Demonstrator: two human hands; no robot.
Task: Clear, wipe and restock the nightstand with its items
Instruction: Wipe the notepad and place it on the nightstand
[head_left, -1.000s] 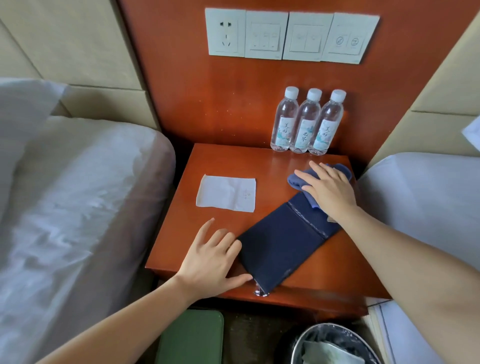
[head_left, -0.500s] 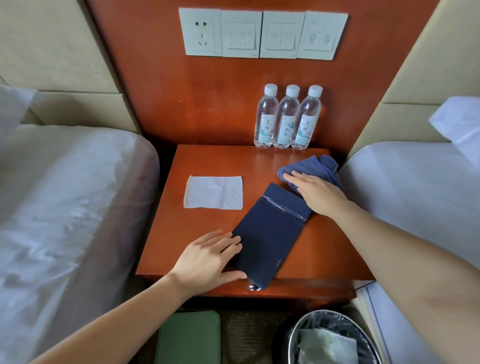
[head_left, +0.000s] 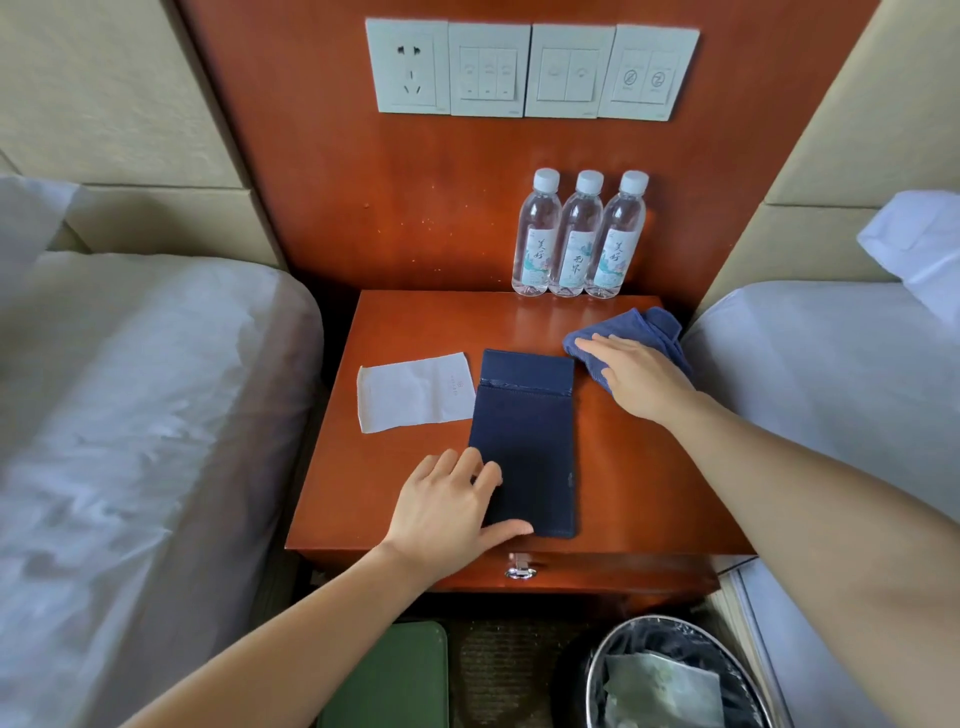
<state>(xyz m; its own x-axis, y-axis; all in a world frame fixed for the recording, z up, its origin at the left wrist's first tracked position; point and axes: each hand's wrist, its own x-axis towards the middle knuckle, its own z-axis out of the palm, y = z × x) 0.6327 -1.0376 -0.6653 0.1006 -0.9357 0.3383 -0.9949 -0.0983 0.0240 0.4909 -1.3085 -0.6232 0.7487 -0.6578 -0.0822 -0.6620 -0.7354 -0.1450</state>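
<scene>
Nightstand counter between two beds, apparently late in restocking: folder squared at centre, paper left of it, three bottles far right. Right hand, fingers flat together, rests on the cloth; left hand, fingers spread, touches the folder. Cloth removal likely remains.

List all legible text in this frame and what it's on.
"美好": left bottle label.
"美好": right bottle label.
Middle bottle label: two characters, too blurred.
White napkin: small mark, unreadable.
Wall switch panel: icons only, captions too small.
</scene>
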